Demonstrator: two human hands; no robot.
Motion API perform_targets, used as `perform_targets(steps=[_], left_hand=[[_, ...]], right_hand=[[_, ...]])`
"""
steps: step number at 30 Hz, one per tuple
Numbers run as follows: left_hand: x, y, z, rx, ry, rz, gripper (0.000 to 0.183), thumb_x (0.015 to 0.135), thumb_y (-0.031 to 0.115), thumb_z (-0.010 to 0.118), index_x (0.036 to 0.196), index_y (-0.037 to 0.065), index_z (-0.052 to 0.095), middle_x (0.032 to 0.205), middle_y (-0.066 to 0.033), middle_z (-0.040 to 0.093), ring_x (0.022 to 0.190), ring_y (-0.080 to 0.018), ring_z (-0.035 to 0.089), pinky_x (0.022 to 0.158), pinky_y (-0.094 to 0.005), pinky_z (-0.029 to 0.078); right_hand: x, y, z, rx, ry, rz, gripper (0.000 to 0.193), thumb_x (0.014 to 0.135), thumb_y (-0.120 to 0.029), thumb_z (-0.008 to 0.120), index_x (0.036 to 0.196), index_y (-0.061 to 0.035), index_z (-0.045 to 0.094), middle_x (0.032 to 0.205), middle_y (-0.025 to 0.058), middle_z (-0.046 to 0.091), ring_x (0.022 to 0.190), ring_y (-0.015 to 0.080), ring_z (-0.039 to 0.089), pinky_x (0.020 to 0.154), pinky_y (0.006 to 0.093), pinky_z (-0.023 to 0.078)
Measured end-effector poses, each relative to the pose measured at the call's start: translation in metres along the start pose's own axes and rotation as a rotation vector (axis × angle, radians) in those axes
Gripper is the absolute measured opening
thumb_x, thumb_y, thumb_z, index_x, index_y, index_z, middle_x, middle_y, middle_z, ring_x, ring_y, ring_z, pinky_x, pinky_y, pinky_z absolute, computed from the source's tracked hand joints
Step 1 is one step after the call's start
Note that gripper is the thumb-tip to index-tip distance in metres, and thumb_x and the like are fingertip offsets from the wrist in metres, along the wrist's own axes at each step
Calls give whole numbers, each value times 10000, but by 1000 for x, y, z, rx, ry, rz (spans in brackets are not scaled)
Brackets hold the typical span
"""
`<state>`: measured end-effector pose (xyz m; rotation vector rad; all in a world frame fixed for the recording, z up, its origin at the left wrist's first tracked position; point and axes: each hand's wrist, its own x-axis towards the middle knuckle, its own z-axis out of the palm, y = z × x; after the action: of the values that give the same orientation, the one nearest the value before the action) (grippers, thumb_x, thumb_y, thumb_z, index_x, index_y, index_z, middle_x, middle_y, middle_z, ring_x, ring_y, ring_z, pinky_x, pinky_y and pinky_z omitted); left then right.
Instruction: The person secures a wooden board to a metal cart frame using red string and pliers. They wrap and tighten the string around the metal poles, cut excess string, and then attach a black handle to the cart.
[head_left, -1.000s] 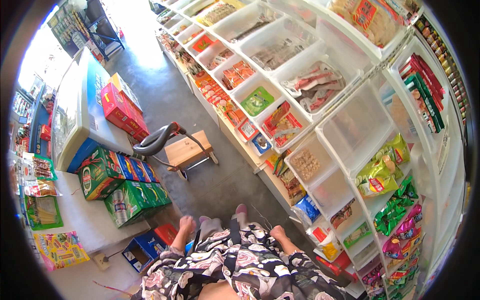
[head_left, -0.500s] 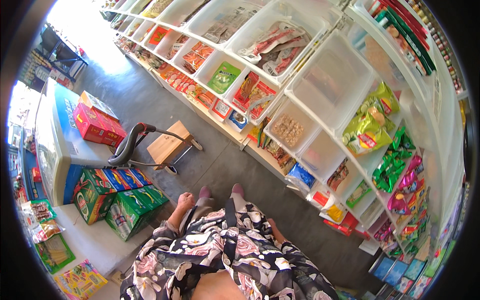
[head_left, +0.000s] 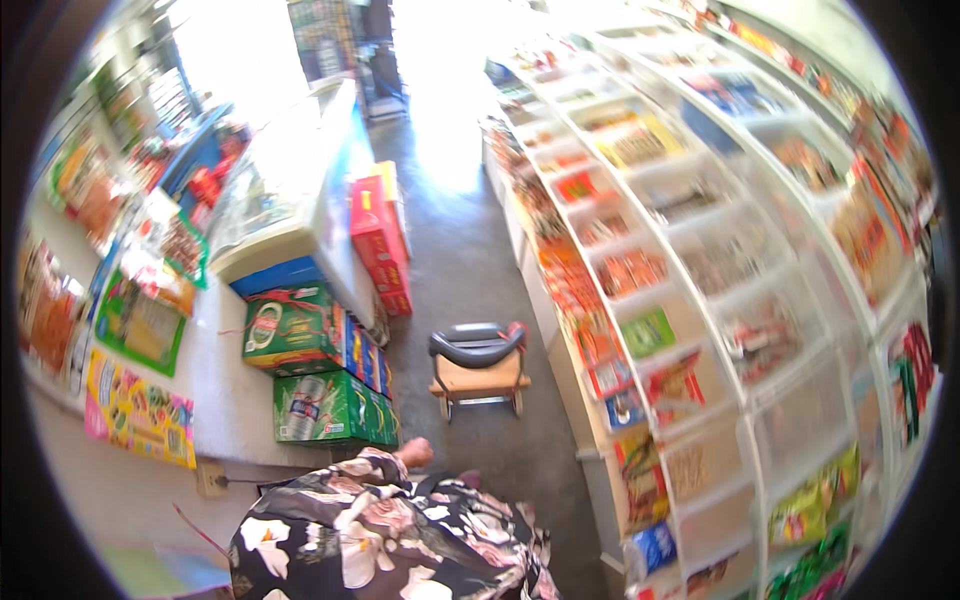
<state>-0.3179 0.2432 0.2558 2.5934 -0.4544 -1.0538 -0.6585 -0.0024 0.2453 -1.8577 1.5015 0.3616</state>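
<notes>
My left hand [head_left: 415,453] is loosely curled at the end of a dark flowered sleeve, slightly blurred, and no object shows in it. Nearest to it are the green drink cartons [head_left: 335,408], stacked low on the left and apart from the fingers. Ahead on the floor stands a small wheeled frame with a wooden board [head_left: 480,382] and a black padded bar [head_left: 478,346]; my hand does not touch it. My right hand is out of sight.
On the left, a white chest freezer [head_left: 300,235] has red boxes [head_left: 378,245] beside it. Snack packets [head_left: 142,320] lie on the pale counter [head_left: 235,415]. Along the right runs a long rack of clear plastic bins [head_left: 810,430]. Grey floor [head_left: 450,250] lies between.
My view has swung left and up along the aisle, so the wheeled frame now stands straight ahead and the bins on the right. My left hand remains curled; my right arm has left the view.
</notes>
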Motion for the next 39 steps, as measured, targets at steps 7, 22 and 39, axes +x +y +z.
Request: perform_targets(steps=[7, 22, 39], left_hand=[[12, 45, 12, -320, -213, 117, 240, 809, 213, 534, 854, 16, 663, 750, -172, 652, 681, -300, 640, 653, -410, 509], [-6, 80, -9, -189, -100, 157, 205, 802, 189, 537, 793, 24, 660, 697, -185, 641, 650, -316, 648, 621, -411, 509], [-46, 170, -20, -96, -317, 574, 264, 834, 249, 523, 975, 58, 638, 904, -164, 656, 875, -326, 624, 757, -404, 491]], right_hand=[[-17, 21, 18, 12, -92, -17, 307, 800, -260, 511, 869, 13, 634, 918, 255, 619, 886, 434, 594, 728, 499, 475], [-68, 65, 20, -68, -183, 62, 317, 855, -270, 442, 822, 1, 604, 877, 241, 617, 853, 436, 588, 705, 525, 462], [-60, -152, -142, 303, 299, -524, 199, 914, -131, 457, 1005, -17, 592, 701, 98, 629, 625, 216, 610, 620, 355, 475]])
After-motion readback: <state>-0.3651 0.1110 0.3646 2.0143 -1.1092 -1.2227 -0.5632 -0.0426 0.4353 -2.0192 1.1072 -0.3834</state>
